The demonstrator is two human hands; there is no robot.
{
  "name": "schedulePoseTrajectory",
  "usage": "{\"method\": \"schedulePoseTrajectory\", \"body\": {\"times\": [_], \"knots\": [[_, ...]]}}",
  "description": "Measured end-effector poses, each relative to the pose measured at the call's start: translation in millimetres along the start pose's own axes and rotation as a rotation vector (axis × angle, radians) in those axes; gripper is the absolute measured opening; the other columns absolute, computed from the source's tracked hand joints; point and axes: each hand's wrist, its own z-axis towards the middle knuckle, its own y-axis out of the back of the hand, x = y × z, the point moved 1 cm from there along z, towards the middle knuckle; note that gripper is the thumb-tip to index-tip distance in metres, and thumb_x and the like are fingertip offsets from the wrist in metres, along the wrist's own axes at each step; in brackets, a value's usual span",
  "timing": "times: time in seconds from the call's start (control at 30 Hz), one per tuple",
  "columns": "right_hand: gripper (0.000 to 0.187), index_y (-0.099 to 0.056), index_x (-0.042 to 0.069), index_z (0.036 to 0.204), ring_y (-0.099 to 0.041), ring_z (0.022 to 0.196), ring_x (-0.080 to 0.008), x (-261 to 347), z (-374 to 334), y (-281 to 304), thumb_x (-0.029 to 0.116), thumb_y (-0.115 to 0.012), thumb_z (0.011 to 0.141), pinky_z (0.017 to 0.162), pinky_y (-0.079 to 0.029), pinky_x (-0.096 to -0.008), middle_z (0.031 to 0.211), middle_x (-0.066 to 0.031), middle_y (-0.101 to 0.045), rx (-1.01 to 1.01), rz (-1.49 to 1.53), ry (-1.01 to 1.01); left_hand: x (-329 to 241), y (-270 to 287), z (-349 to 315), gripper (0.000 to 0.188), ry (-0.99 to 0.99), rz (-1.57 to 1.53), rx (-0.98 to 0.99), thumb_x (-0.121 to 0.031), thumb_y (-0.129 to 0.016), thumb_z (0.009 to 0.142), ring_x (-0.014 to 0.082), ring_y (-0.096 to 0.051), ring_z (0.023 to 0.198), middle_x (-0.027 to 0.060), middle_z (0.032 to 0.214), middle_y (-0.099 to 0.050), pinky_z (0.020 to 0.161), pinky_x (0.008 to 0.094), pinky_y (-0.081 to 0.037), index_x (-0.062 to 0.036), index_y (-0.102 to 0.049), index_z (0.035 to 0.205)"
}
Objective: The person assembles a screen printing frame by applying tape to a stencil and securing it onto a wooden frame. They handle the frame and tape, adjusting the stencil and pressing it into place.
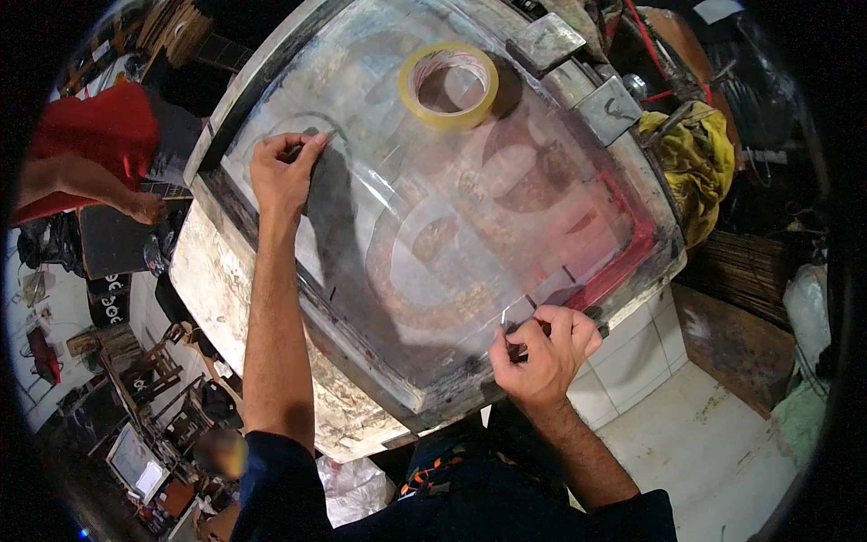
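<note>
A strip of clear tape (375, 183) runs slantwise between my hands, its shiny surface catching the light above a printing screen (348, 298). At the strip's upper left end, my left hand (282, 181) pinches it between thumb and fingers. Near the frame's front right edge, my right hand (546, 361) is closed on the other end, fingers curled. A roll of yellowish clear packing tape (449, 120) lies on the far part of the screen, apart from both hands. The mesh carries pale shapes and a red ink smear (623, 226) at the right.
Metal clamps (548, 43) grip the frame's far right side. A yellow cloth (700, 172) hangs beside it. On the left stands another person in a red shirt (95, 144). A stained board (736, 348) leans over the tiled floor at the right.
</note>
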Motion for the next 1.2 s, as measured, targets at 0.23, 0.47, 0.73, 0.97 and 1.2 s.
{"method": "schedulePoseTrajectory", "body": {"times": [0.23, 0.47, 0.73, 0.97, 1.2], "knots": [[0.026, -0.058, 0.02, 0.068, -0.047, 0.102, -0.03, -1, -1, -1, 0.019, -0.084, 0.067, 0.09, -0.03, -0.047, 0.099, -0.0017, -0.058, -0.015, 0.0, 0.003, 1, -4, -1, 0.039, -0.076, 0.091, -0.049, -0.037, -0.091, 0.079, 0.0236, -0.064, 0.086, 0.0131, 0.1, -0.066, 0.078, 0.0363, -0.053, -0.0012, -0.079, 0.09], [0.022, -0.059, 0.019, 0.071, -0.049, 0.107, -0.0305, -2, -3, -2, 0.022, -0.081, 0.071, 0.091, -0.031, -0.0489, 0.105, -0.0022, -0.06, -0.011, 0.019, 0.004, -17, -11, -25, 0.09, -0.201, 0.362, -0.172, -0.047, -0.086, 0.082, 0.0379, -0.052, 0.122, 0.0253, 0.129, -0.055, 0.104, 0.048, -0.043, 0.0006, -0.046, 0.148], [0.023, -0.059, 0.018, 0.072, -0.049, 0.106, -0.0304, -2, -2, -1, 0.021, -0.081, 0.071, 0.091, -0.031, -0.0492, 0.104, -0.0026, -0.059, -0.011, 0.028, 0.003, -67, -43, -168, 0.12, -0.243, 0.523, 0.087, -0.066, -0.077, 0.081, 0.0521, -0.013, 0.155, 0.0361, 0.165, -0.015, 0.122, 0.0656, -0.012, -0.0027, -0.019, 0.164], [0.025, -0.057, 0.018, 0.072, -0.049, 0.105, -0.0305, 0, -1, 2, 0.02, -0.082, 0.072, 0.091, -0.031, -0.0492, 0.103, -0.0025, -0.058, -0.03, 0.034, 0.019, -90, -49, -231, 0.121, -0.211, 0.514, 0.188, -0.078, -0.067, 0.081, 0.0561, -0.007, 0.154, 0.0395, 0.164, -0.011, 0.12, 0.0704, -0.007, -0.0016, -0.022, 0.164], [0.027, -0.058, 0.019, 0.071, -0.048, 0.105, -0.0315, -1, -3, 4, 0.019, -0.085, 0.07, 0.091, -0.031, -0.0485, 0.101, -0.0019, -0.057, -0.017, 0.052, 0.02, -91, -52, -242, 0.119, -0.184, 0.473, 0.197, -0.076, -0.067, 0.082, 0.0553, -0.005, 0.155, 0.0399, 0.165, -0.009, 0.121, 0.0694, -0.005, -0.0016, -0.021, 0.164]]}}
